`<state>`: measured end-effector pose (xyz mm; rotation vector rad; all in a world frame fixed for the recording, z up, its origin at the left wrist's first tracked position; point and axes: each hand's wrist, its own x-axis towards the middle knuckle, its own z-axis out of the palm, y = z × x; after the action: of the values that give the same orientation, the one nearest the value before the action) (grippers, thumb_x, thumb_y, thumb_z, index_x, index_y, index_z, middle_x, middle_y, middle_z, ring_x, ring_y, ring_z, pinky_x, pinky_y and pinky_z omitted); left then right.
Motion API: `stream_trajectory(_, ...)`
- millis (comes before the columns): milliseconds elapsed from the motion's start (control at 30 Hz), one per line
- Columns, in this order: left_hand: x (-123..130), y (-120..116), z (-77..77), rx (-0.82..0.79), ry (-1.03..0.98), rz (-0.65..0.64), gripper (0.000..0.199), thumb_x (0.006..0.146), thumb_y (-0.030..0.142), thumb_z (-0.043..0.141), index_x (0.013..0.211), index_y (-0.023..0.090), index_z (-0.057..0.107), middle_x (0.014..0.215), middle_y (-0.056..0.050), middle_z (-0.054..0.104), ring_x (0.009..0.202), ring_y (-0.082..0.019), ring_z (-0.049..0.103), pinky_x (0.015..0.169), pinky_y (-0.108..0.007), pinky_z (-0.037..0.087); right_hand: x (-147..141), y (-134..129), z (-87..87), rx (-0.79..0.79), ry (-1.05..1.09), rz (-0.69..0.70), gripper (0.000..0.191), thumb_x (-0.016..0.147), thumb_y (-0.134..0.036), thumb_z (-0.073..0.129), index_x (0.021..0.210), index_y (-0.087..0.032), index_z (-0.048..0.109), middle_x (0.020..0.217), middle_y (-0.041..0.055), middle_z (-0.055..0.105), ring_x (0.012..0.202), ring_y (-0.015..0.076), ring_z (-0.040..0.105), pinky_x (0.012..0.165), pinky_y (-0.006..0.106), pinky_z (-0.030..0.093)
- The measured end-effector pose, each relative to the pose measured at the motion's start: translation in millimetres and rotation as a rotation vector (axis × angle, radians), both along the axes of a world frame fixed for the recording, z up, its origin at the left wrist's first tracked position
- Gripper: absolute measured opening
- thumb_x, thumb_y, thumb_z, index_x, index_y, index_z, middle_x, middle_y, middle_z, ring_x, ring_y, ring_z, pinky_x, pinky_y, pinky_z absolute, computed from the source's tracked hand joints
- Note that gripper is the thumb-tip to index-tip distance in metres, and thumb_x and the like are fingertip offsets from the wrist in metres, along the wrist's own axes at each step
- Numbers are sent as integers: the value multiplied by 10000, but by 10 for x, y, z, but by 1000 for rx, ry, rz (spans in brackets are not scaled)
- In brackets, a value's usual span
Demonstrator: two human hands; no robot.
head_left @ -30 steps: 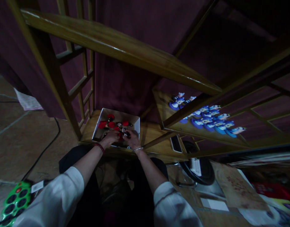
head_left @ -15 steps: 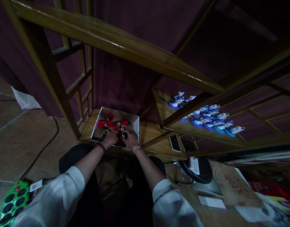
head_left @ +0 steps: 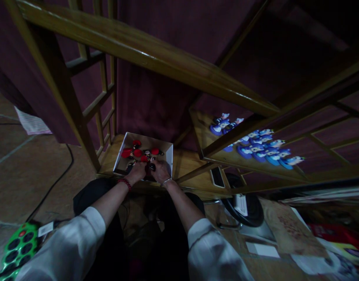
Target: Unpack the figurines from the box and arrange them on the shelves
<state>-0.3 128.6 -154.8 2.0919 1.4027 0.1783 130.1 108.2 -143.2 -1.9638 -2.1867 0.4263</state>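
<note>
A shallow white-edged box (head_left: 168,150) rests on the low wooden shelf. Several dark figurines with red round bases (head_left: 137,153) lie in it. My left hand (head_left: 137,171) reaches over the near edge into the box, fingers closed; what they hold is hidden. Beside it, my right hand (head_left: 161,171) is closed on a small figurine with a dark round top (head_left: 152,166). The fingertips of both hands are close together, low in the box.
Several figurines on blue bases (head_left: 255,148) stand on a raised shelf at the right. A phone (head_left: 217,176) lies on the lower shelf. A wooden beam (head_left: 144,54) crosses above. A green power strip (head_left: 20,248) and a black stool (head_left: 249,210) are on the floor.
My right hand has shifted slightly left, toward my left hand, and the dark round top has moved with it. My left hand is nearly still.
</note>
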Motion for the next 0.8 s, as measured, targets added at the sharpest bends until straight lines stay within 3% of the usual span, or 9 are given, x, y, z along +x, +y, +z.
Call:
stream_trajectory(333, 2, 6, -52, -3, 3, -30, 298, 694, -3, 431, 908, 83, 620, 920, -140, 656, 904, -182, 612, 785, -240, 452, -38, 28, 26, -67, 23, 34, 310, 727, -155, 537, 1035, -173, 560, 971, 76, 654, 900, 174, 598, 784, 250, 439)
stream_trajectory(500, -6, -11, -8, -4, 13, -33, 332, 684, -30, 415, 933, 72, 609, 958, -160, 645, 943, -191, 601, 811, -249, 439, -75, 8, 103, -109, -29, 38, 378, 721, -147, 548, 1098, -179, 535, 1002, 84, 645, 911, 189, 603, 776, 264, 443)
stream_trajectory(800, -18, -5, 1, -25, 41, -48, 353, 692, -21, 405, 969, 77, 600, 978, -153, 645, 945, -175, 602, 791, -222, 438, -125, 19, 95, -131, -77, 61, 417, 706, -114, 547, 1118, -172, 531, 1064, 94, 629, 959, 189, 591, 822, 279, 444)
